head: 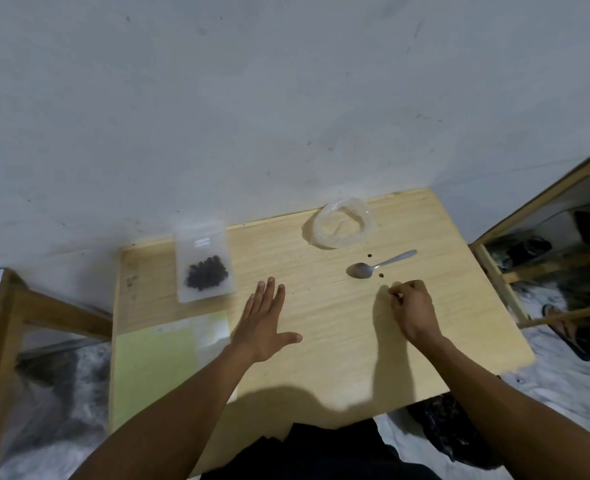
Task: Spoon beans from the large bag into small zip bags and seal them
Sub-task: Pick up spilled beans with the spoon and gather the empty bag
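A small zip bag (pixel 204 261) with dark beans in its lower half lies flat at the table's back left. The large clear bag (pixel 342 223) sits crumpled and looks empty near the back edge. A metal spoon (pixel 380 265) lies in front of it, bowl to the left. Two loose beans lie by the spoon, one (pixel 369 255) behind it and one (pixel 381 275) in front. My left hand (pixel 264 323) is flat over the table's middle, fingers straight and spread. My right hand (pixel 413 308) is just in front of the spoon, fingers curled, fingertips pinched together; whether they hold a bean is unclear.
The wooden table (pixel 321 323) stands against a grey wall. A pale green sheet (pixel 155 365) with flat clear bags (pixel 210 329) on it lies at the front left. Wooden frames stand on both sides, and sandals (pixel 565 330) lie on the floor at right.
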Tool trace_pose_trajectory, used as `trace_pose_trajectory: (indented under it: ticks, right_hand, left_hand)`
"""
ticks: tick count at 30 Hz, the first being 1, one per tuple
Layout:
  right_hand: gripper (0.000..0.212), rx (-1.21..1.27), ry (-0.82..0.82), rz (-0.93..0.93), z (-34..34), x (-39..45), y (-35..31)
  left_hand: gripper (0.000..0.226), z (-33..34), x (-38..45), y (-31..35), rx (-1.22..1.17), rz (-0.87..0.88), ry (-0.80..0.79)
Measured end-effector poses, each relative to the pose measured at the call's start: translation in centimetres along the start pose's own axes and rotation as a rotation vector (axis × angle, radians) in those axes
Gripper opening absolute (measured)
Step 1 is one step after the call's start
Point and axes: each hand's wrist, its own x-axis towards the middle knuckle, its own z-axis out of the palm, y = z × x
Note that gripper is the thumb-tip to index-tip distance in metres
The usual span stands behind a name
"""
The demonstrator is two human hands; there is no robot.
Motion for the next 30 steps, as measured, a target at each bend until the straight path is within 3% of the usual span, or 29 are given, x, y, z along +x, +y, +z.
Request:
trace_pose_trajectory:
  ticks: [4, 14, 20, 24, 30]
  right_hand:
    - [0.027, -0.099, 0.011, 0.077, -1.6, 0.3, 2.6]
    - [0.020, -0.160, 0.013, 0.055, -1.7, -0.1, 4.0]
    - [0.022, 0.130, 0.042, 0.149, -1.1, 1.0, 2.1]
    - [0.020, 0.240, 0.053, 0.094, -1.1, 2.4, -0.2]
    - [0.025, 0.049, -0.039, -0.018, -0.4, 4.9, -0.5]
  left_hand:
    - [0.111, 0.0, -0.1, 0.0, 0.004, 0.009, 0.012]
    - [0.113, 0.0, -0.2, 0.1, 0.010, -0.002, 0.016]
    - [0.113, 0.0, -0.2, 0.3, 0.000, -0.013, 0.033]
    - [0.112, 0.0, -0.2, 0.4, -0.022, -0.019, 0.041]
    - [0.111, 0.2, -0.2, 0.6, -0.034, -0.024, 0.063]
